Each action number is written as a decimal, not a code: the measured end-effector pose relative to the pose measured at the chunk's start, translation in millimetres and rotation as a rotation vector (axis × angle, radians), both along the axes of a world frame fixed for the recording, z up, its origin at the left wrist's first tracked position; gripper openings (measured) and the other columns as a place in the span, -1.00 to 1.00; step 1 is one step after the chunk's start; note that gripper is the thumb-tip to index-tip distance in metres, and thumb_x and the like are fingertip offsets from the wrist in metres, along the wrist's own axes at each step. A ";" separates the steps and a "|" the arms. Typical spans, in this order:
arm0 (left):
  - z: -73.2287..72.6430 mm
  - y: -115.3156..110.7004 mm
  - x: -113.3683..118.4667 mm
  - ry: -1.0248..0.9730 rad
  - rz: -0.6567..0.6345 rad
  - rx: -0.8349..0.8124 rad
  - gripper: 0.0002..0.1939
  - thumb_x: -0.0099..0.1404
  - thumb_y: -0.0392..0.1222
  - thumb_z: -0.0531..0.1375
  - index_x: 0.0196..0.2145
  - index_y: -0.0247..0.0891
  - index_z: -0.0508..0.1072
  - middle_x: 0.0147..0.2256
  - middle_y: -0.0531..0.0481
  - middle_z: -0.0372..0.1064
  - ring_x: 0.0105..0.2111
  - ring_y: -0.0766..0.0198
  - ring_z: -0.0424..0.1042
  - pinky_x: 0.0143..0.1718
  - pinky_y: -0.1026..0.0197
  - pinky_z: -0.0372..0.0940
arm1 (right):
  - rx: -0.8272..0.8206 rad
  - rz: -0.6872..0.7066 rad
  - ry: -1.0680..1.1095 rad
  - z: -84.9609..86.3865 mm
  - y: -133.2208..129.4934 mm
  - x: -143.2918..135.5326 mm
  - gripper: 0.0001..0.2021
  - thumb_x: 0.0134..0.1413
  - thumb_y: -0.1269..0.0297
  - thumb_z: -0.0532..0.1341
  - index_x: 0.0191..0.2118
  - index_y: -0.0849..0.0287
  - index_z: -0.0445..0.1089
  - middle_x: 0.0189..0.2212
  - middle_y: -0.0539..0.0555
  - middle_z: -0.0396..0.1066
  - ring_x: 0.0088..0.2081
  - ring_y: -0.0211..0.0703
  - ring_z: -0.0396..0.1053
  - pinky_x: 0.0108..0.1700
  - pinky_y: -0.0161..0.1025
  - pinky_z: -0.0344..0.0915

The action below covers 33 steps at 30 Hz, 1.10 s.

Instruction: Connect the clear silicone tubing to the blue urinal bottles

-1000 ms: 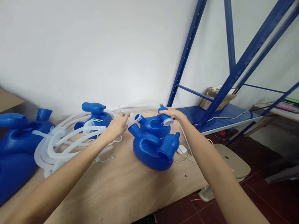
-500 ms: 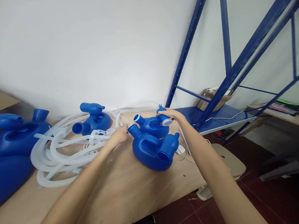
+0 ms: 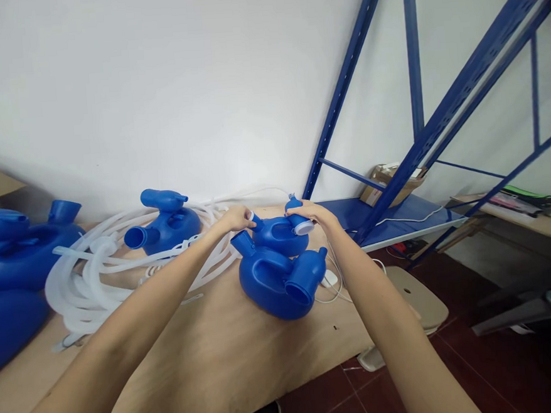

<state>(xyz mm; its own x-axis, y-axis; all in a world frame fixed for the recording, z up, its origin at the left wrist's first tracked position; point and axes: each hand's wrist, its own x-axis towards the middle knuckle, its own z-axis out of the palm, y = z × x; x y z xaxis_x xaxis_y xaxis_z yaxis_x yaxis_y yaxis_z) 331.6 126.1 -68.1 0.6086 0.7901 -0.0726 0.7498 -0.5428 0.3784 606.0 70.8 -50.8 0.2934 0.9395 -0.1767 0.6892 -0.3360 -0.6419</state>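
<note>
Both hands are at the farther blue urinal bottle [image 3: 280, 234], which stands upright on the wooden table. My left hand [image 3: 238, 218] is closed at its white-rimmed left neck; the fingertips pinch around the rim and partly hide it. My right hand [image 3: 314, 212] wraps the wide blue spout on the right, which bears a white cap [image 3: 304, 228] and points toward me. Directly in front stands another blue urinal bottle [image 3: 266, 286], its wide mouth uncapped, touched by neither hand. Coiled translucent hoses [image 3: 90, 288] lie left of my left forearm.
A third blue bottle [image 3: 176, 229] stands among the hoses, and larger-looking blue ones [image 3: 15, 262] are at the far left. A white cable and plug [image 3: 328, 279] lie right of the front bottle. Beyond the table [image 3: 220, 361] are a blue metal rack [image 3: 336, 89] and a beige stool [image 3: 418, 297].
My left hand has moved up and right from the hoses to the farther bottle's white-rimmed neck. The hoses have shifted a little. My right hand keeps its hold on the capped spout.
</note>
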 end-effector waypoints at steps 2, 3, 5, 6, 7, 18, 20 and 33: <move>3.9 10.8 2.4 0.013 -0.022 -0.033 -0.70 0.44 -0.02 0.31 -0.09 -0.34 0.53 -0.11 -0.07 0.52 -0.14 0.14 0.54 -0.09 0.03 0.51 | -0.018 -0.003 -0.018 1.1 1.4 -0.5 -0.32 -0.13 0.00 0.51 0.12 0.19 0.47 -0.10 0.19 0.59 -0.26 -0.03 0.55 -0.34 -0.26 0.44; 6.6 16.4 3.0 0.016 -0.036 -0.055 -0.71 0.43 -0.02 0.31 -0.12 -0.34 0.54 -0.14 -0.06 0.52 -0.16 0.16 0.54 -0.11 0.05 0.50 | -0.025 -0.005 -0.020 1.6 2.1 -0.9 -0.30 -0.14 0.00 0.52 0.14 0.19 0.47 -0.09 0.20 0.59 -0.25 -0.02 0.56 -0.34 -0.26 0.44; 11.9 26.0 2.7 0.011 -0.072 -0.113 -0.70 0.43 0.01 0.32 -0.21 -0.34 0.54 -0.23 -0.02 0.52 -0.24 0.20 0.53 -0.16 0.09 0.49 | -0.034 -0.005 -0.025 2.5 2.9 -1.9 -0.27 -0.14 0.00 0.53 0.16 0.19 0.46 -0.08 0.20 0.59 -0.24 -0.01 0.56 -0.34 -0.26 0.44; 14.0 29.6 1.8 0.000 -0.097 -0.149 -0.68 0.43 0.02 0.31 -0.26 -0.33 0.53 -0.28 0.00 0.52 -0.28 0.23 0.52 -0.19 0.12 0.48 | -0.039 -0.005 -0.027 2.9 2.9 -2.5 -0.26 -0.14 0.00 0.52 0.17 0.19 0.45 -0.07 0.20 0.59 -0.24 0.00 0.56 -0.34 -0.26 0.44; 15.5 32.2 0.3 -0.016 -0.125 -0.188 -0.67 0.43 0.03 0.31 -0.31 -0.33 0.52 -0.33 0.02 0.50 -0.32 0.25 0.51 -0.21 0.14 0.46 | -0.043 -0.006 -0.029 3.2 2.8 -3.0 -0.25 -0.14 0.01 0.52 0.18 0.19 0.45 -0.07 0.21 0.59 -0.23 0.00 0.56 -0.34 -0.26 0.44; 25.6 31.7 -21.2 -0.200 -0.291 -0.328 -0.49 0.16 0.25 0.33 -0.61 -0.24 0.41 -0.54 -0.02 0.43 -0.46 0.28 0.36 -0.33 0.22 0.30 | -0.045 -0.042 -0.015 2.0 0.7 -2.9 -0.20 -0.18 0.00 0.52 0.22 0.16 0.42 -0.02 0.23 0.58 -0.23 0.03 0.57 -0.34 -0.23 0.47; 31.9 28.9 -32.2 -0.198 -0.259 -0.277 -0.50 0.14 0.27 0.31 -0.60 -0.24 0.44 -0.51 -0.05 0.46 -0.45 0.26 0.37 -0.32 0.22 0.29 | -0.024 -0.031 0.003 0.7 0.2 -2.1 -0.25 -0.17 0.01 0.52 0.18 0.16 0.44 -0.04 0.21 0.59 -0.22 0.00 0.57 -0.33 -0.26 0.46; 23.3 -16.8 -135.6 -0.009 0.263 0.197 -0.65 0.26 0.06 0.23 -0.55 -0.21 0.50 -0.45 -0.16 0.54 -0.34 0.02 0.54 -0.25 0.14 0.32 | 0.065 -0.091 0.026 -5.6 -8.4 -1.4 -0.06 -0.15 -0.01 0.52 0.33 0.28 0.26 0.17 0.37 0.46 -0.12 0.05 0.57 -0.29 -0.26 0.47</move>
